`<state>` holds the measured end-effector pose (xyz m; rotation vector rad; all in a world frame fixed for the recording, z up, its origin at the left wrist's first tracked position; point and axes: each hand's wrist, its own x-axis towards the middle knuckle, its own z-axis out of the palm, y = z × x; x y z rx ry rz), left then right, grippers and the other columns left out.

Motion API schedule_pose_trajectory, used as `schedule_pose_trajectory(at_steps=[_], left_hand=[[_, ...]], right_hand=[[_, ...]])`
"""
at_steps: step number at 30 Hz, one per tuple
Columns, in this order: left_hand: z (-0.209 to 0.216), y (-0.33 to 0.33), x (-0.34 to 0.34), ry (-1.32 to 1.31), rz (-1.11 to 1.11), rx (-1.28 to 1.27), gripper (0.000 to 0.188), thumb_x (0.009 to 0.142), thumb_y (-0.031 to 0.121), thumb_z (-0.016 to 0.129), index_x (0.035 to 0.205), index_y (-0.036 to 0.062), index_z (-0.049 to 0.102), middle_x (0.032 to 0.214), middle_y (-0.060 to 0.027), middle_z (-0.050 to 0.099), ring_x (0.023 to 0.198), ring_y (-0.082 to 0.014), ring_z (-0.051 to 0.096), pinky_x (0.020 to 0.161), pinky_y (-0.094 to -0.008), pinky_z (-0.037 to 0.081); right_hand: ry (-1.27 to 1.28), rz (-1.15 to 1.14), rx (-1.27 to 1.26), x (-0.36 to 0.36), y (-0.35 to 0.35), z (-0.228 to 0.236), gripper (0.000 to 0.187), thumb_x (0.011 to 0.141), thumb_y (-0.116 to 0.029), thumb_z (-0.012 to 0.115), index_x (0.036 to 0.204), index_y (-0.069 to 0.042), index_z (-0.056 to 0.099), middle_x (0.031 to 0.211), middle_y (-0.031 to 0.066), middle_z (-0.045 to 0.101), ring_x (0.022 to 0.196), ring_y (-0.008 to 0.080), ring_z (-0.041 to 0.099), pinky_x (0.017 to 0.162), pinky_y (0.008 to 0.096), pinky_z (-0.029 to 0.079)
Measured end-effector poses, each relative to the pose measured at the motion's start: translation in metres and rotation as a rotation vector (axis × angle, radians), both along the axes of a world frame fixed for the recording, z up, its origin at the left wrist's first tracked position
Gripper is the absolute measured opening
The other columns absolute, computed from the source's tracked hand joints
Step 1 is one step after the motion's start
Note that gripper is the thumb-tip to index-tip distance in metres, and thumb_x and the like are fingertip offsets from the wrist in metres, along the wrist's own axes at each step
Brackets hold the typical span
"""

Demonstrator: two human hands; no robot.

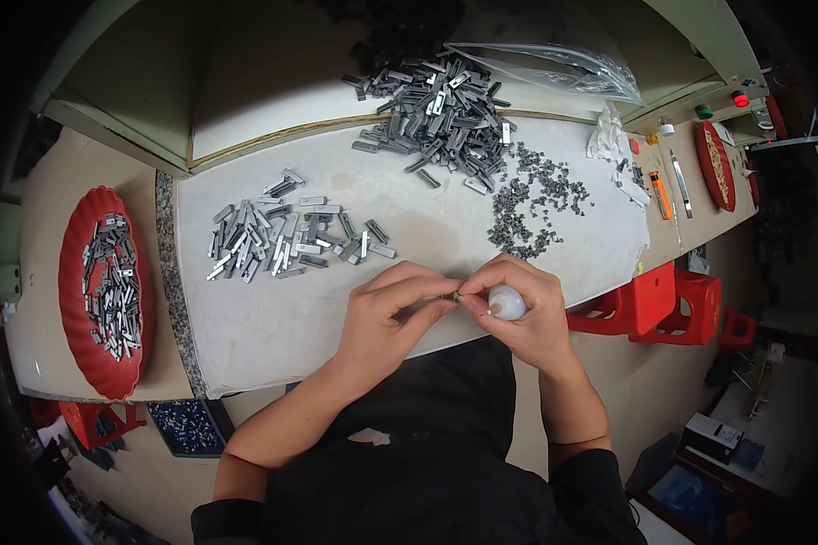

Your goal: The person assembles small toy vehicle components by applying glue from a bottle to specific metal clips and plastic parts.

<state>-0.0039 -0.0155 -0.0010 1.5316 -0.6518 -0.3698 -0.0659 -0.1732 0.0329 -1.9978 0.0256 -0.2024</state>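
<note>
My left hand (391,313) and my right hand (529,304) meet at the table's near edge. Thumb and forefinger of the left one are pinched on a tiny dark part (456,296), largely covered by the fingertips. The right fingertips touch the same part. Held in the right palm is a small whitish squeeze bottle (507,303) with a thin tip pointing left. Just beyond the right hand lie many tiny dark metal pieces (523,204). Nearest the left hand is a loose group of short grey metal bars (286,238).
A big heap of grey metal bars (441,113) lies at the back, by a clear plastic bag (563,68). Far left, a red tray (74,300) holds similar bars. An orange cutter knife (661,195), metal tweezers (682,184) and another red tray (711,173) lie right. Red stools (641,304) stand below.
</note>
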Motion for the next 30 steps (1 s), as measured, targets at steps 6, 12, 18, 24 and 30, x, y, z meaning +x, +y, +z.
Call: schedule_pose_trajectory(at_steps=[6,12,18,24,30], left_hand=[[-0.003,-0.001,-0.003,-0.088,0.055,0.035,0.022,0.068,-0.003,0.065,0.089,0.0027,0.063,0.080,-0.0074,0.060,0.066,-0.0165,0.058,0.056,-0.0246,0.046],[-0.002,0.000,-0.003,-0.150,0.084,0.075,0.022,0.068,-0.004,0.064,0.089,0.0019,0.063,0.078,-0.0081,0.059,0.064,-0.0173,0.058,0.055,-0.0259,0.046],[0.000,0.000,-0.002,-0.048,0.086,0.016,0.021,0.072,-0.004,0.061,0.092,0.0020,0.063,0.082,-0.0081,0.061,0.067,-0.0149,0.059,0.057,-0.0250,0.046],[0.001,0.002,-0.001,0.026,0.065,-0.028,0.019,0.074,-0.004,0.059,0.092,0.0020,0.064,0.086,-0.0097,0.063,0.074,-0.0137,0.060,0.062,-0.0228,0.047],[0.004,0.004,0.000,-0.016,0.055,-0.003,0.019,0.072,-0.005,0.061,0.090,0.0001,0.064,0.088,-0.0116,0.064,0.082,-0.0171,0.060,0.069,-0.0245,0.046]], right_hand=[[0.009,0.010,-0.034,0.002,0.000,0.002,0.017,0.061,0.009,0.060,0.076,0.001,0.059,0.071,0.0068,0.058,0.064,0.0142,0.055,0.058,0.0233,0.042],[0.040,0.030,-0.077,0.006,0.003,0.005,0.018,0.058,0.009,0.058,0.074,0.001,0.057,0.070,0.0068,0.057,0.064,0.0145,0.055,0.059,0.0235,0.042],[-0.015,-0.027,-0.064,0.006,0.005,0.002,0.014,0.065,0.008,0.059,0.076,0.001,0.058,0.070,0.0053,0.057,0.062,0.0127,0.053,0.057,0.0233,0.042],[0.122,-0.218,0.429,-0.010,0.018,-0.010,0.010,0.076,-0.002,0.062,0.085,0.000,0.059,0.077,0.0033,0.059,0.069,0.0087,0.054,0.060,0.0218,0.044],[0.151,-0.229,0.636,-0.010,0.025,-0.017,0.009,0.078,-0.005,0.062,0.085,0.000,0.059,0.077,0.0023,0.058,0.063,0.0056,0.050,0.054,0.0187,0.041]])
